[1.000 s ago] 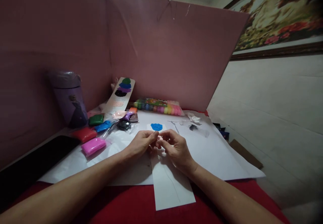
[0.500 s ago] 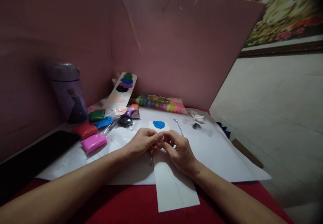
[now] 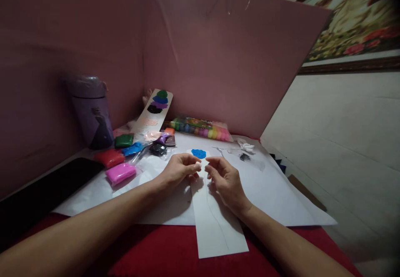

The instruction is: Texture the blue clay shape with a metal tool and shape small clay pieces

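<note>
A small piece of white clay (image 3: 198,165) is pinched between the thumb and forefinger of my left hand (image 3: 181,170). Just across from it is my right hand (image 3: 225,181), its thumb and forefinger curled close together; anything between those tips is too small to make out. The two hands are a little apart, over a long white card (image 3: 215,231) with a thin curving line drawn down it. At the card's far end, beyond my fingers, lies a flat patch of blue clay (image 3: 198,154).
Clay packets in pink (image 3: 121,173), red (image 3: 109,158), green (image 3: 124,140) and other colours lie at left, by a purple tumbler (image 3: 93,116). A card with coloured patches (image 3: 156,109) leans behind, beside a bag of clay (image 3: 200,130). White lumps (image 3: 246,145) sit at right.
My hands, fingertips together before, have drawn apart. The white piece now shows in my left fingers. The view has shifted slightly.
</note>
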`<state>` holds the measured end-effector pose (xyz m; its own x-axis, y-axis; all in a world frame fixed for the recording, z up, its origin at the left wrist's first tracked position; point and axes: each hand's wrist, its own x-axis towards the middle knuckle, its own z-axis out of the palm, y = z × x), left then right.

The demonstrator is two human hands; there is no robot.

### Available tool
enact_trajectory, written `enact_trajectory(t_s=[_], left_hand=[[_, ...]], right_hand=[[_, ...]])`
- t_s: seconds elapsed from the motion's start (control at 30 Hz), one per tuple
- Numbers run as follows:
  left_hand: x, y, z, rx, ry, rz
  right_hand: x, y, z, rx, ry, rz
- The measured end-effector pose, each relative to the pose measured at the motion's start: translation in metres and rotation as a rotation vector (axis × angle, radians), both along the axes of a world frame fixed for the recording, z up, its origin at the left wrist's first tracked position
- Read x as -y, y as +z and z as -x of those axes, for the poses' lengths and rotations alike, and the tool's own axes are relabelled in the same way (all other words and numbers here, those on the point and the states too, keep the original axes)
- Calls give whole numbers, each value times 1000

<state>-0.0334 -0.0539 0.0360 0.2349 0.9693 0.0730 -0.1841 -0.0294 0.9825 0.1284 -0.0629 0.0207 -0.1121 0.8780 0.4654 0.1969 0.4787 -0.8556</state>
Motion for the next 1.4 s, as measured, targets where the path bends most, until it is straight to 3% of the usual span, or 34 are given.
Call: enact_trajectory(t_s=[0.17,0.3,0.53,0.6,0.7,0.77,0.9,1.03,1.17,1.4], left_hand=[[-2,-5,-2,30,54,-2],[-2,-6,-3,-12,61,-25],[-5,-8,-5,-28,111,25],[-5,-9,-5,19,108,31],[-5,-10,-4,117,102,26],[-6,-10,-3,158,109,19],[-5,-10,-1,149,107,-3],[-5,-10,1,120,76,-2],[-3,-10,0,117,13,18],[-1,-6,0,80,-10,16]], right_hand=[[-13,0,-3,-299,-61,275],[-21,14,-10,-388,-98,284],[-31,52,-13,-320,-30,322],[-37,54,-7,-275,21,381],[-44,43,3,-166,70,440],[-44,27,7,-81,66,360],[-29,1,7,88,-7,10],[-11,-4,6,283,28,-243],[-12,-4,7,325,-45,-363],[-14,-4,7,332,-30,-451]])
